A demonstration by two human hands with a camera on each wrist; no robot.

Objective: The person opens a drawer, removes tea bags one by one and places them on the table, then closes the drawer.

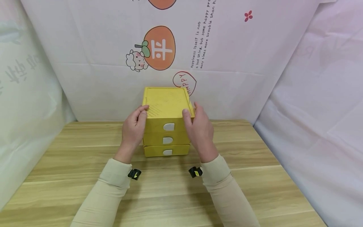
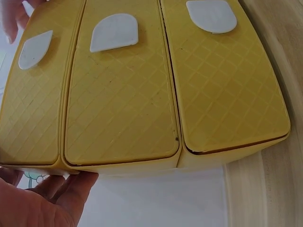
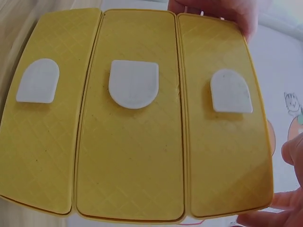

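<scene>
A yellow three-drawer box stands on the wooden table, its drawer fronts facing me. Each front bears a white rounded pull. The bottom drawer sits slightly proud, with a thin dark gap along its edge. My left hand holds the upper left side, fingertips at the top edge; in the left wrist view its fingers reach along the box's side. On the upper right, my right hand grips the box, thumb over the top edge and fingers along the side. Parts of the fingers are hidden behind the box.
Close behind the box hangs a white printed cloth with cartoon fruit and lettering. More pale cloth closes off both sides. The wood-grain table extends in front and to either side. Black wrist straps sit at both cuffs.
</scene>
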